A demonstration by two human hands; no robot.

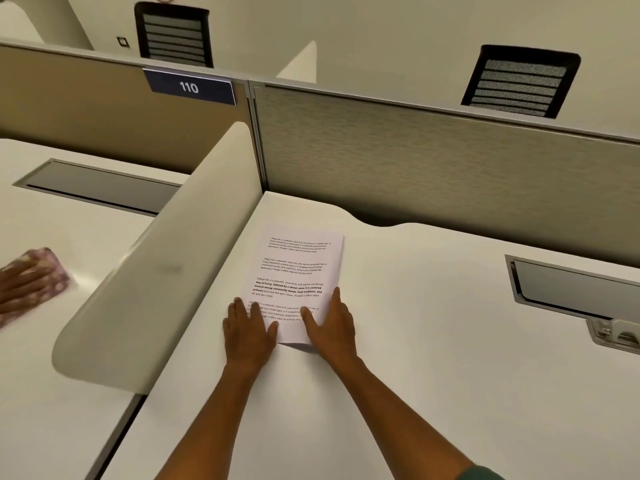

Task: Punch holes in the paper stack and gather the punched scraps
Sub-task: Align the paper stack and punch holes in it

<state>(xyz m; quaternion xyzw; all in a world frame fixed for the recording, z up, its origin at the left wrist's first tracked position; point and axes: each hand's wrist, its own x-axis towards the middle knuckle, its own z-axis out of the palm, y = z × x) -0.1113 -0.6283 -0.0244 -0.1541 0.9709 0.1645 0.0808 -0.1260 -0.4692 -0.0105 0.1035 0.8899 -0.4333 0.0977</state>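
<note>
1. Fingers (242,311) of the left hand (247,332) lie flat and spread on the near left corner of the paper stack (298,278); those of the right hand (332,327) press flat on its near right corner, gripping nothing.
2. Paper lies on the white worktop (433,341), near its left side.
3. No hole punch or scraps show, so punching looks unstarted.
4. Squaring the sheets seems the current step; punching and gathering remain.

Warm, even, soft light; faint shadows; wide-angle bending at edges; motion-blurred cloth (52,271) far left.
</note>
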